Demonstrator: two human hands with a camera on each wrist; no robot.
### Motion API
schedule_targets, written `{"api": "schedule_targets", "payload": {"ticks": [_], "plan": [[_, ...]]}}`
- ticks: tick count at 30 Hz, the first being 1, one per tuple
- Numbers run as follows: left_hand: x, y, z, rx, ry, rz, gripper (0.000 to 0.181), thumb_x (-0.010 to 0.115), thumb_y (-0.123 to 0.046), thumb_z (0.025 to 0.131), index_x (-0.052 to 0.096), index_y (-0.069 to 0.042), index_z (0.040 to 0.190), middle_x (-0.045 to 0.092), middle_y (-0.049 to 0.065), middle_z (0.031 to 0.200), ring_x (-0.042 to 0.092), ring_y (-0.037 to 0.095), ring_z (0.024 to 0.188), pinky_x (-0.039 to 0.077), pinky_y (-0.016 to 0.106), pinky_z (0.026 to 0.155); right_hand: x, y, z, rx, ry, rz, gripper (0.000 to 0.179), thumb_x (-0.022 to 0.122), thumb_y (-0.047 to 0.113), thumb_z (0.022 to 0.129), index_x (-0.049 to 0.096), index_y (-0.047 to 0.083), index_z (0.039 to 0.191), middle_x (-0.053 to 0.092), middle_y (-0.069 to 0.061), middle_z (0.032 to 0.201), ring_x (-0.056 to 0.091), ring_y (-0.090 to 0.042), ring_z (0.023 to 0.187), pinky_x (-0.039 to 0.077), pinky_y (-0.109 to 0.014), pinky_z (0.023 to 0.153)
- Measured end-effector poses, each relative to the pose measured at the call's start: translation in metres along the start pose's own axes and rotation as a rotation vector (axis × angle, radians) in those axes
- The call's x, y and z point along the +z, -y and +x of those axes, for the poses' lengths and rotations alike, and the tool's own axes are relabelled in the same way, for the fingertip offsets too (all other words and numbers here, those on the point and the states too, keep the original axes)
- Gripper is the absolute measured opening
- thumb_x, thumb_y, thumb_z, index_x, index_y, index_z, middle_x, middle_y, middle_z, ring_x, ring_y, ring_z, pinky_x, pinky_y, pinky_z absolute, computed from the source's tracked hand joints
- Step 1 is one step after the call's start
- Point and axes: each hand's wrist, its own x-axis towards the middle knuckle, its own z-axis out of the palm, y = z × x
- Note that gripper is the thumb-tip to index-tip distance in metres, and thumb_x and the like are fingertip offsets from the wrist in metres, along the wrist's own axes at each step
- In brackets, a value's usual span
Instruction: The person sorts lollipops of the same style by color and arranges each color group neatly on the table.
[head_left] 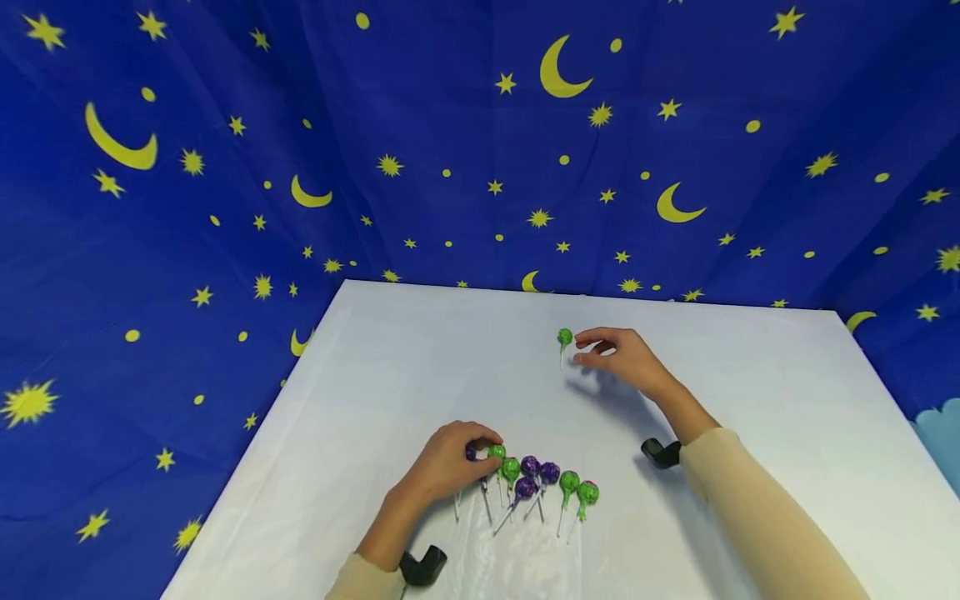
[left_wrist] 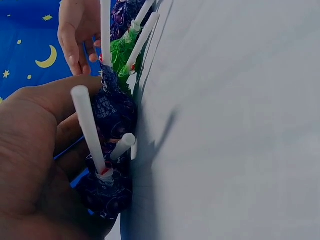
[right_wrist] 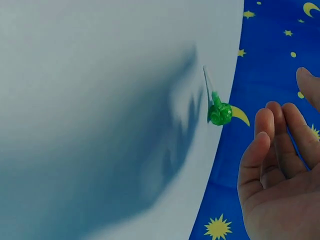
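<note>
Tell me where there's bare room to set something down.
Bare: the white table between the left hand, the lone green lollipop and the starry backdrop; also right of the right sleeve, to the table's edge. Crowded: at the left hand, where green and purple lollipops bunch.

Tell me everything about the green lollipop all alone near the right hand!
The lollipop has a round head in a shiny, crinkly green wrapper, gathered at the neck, and a thin white stick. It lies toward the far side of the white table, stick toward the near side. The right hand is beside it, not touching.
</note>
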Motion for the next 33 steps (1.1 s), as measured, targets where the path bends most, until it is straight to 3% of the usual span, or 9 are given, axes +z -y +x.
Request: {"api": "schedule_targets", "payload": {"ticks": [11,19,33], "plan": [[0.003,0.0,0.002,0.01,0.014,-0.017,0.025,0.072,-0.033,0.088,0.07,-0.023,0.111,0.061,-0.013,0.097,0.055,0.008,0.086,0.046,0.032,0.076,-0.003,0.001,-0.033,-0.069,-0.011,-0.076,0.042,0.075,0.039,0.083,0.07,0.01,0.114,0.068,0.003,0.1,0.062,-0.02,0.084,0.05,-0.038,0.069],[0.001,0.004,-0.001,-0.004,0.003,-0.011,0.024,0.073,-0.031,0.087,0.071,-0.023,0.109,0.061,-0.015,0.095,0.055,0.007,0.086,0.046,0.032,0.076,0.008,-0.002,-0.056,-0.118,-0.026,-0.068,0.039,0.074,0.039,0.084,0.071,0.011,0.111,0.068,0.004,0.1,0.061,-0.014,0.085,0.048,-0.033,0.077],[0.002,0.004,-0.001,-0.002,0.01,-0.013,0.025,0.073,-0.032,0.087,0.071,-0.022,0.11,0.062,-0.014,0.096,0.055,0.008,0.086,0.046,0.032,0.077,0.025,-0.005,-0.093,-0.117,-0.017,-0.049,0.036,0.076,0.038,0.083,0.07,0.015,0.11,0.068,0.006,0.099,0.059,-0.014,0.083,0.048,-0.031,0.075]]}}
